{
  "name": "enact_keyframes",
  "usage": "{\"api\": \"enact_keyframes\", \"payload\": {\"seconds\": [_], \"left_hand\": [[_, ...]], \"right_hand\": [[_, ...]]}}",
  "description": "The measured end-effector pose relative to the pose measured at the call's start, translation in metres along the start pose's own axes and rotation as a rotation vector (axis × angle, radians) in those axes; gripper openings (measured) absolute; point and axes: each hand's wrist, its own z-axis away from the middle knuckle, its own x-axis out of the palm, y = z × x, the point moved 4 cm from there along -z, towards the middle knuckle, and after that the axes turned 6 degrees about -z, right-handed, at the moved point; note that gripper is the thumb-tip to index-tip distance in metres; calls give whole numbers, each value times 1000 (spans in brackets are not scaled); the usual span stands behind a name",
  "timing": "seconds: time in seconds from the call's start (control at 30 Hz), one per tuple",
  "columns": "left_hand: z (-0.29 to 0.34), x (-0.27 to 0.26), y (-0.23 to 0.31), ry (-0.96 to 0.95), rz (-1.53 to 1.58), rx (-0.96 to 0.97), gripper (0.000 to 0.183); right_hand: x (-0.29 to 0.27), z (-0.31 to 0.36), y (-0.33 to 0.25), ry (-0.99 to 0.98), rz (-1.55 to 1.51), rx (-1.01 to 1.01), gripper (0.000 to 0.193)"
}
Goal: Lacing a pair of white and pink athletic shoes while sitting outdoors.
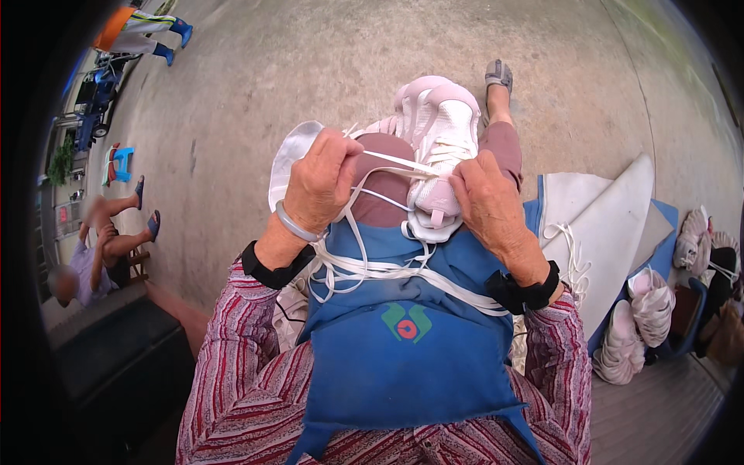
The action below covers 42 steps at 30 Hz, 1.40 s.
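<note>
Resting between hands (322,186) (488,201): white sneaker (438,147).

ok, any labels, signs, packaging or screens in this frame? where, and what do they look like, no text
Badge: on the chest of the blue apron, a green emblem around a red circle.
Sign or panel: far left edge by the building, small pale pinkish rectangle, too blurred to tell more.
No packages or screens visible.

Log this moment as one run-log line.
left hand: pulls flat white lace | right hand: steadies white mesh sneaker | on blue apron
</note>
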Motion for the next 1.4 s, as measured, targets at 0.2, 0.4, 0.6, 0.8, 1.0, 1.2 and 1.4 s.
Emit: {"api": "enact_keyframes", "payload": {"seconds": [0.2, 0.4, 0.6, 0.8, 1.0, 1.2, 1.4], "left_hand": [[40, -16, -4, -23, 26, 10, 21], [65, -8, -3, -239, 37, -119, 19], [64, -8, -10, -265, 82, -253, 9], [79, -3, -18, -441, 570, -702, 12], [87, -5, -9, -621, 377, -479, 22], [92, -22, -38, -627, 501, -642, 28], [116, -46, -116, -225, 1023, -893, 34]], "right_hand": [[-5, -2, 26, 34, -306, 189, 9], [-16, -2, 37, -16, -335, 310, 9], [-6, -9, 20, -37, -112, 315, 10], [-6, -27, -12, 16, -166, 54, 14], [42, -37, -36, -408, 235, -162, 23], [29, -50, -33, -323, -114, 54, 19], [-54, -70, -26, 124, -637, 177, 27]]}}
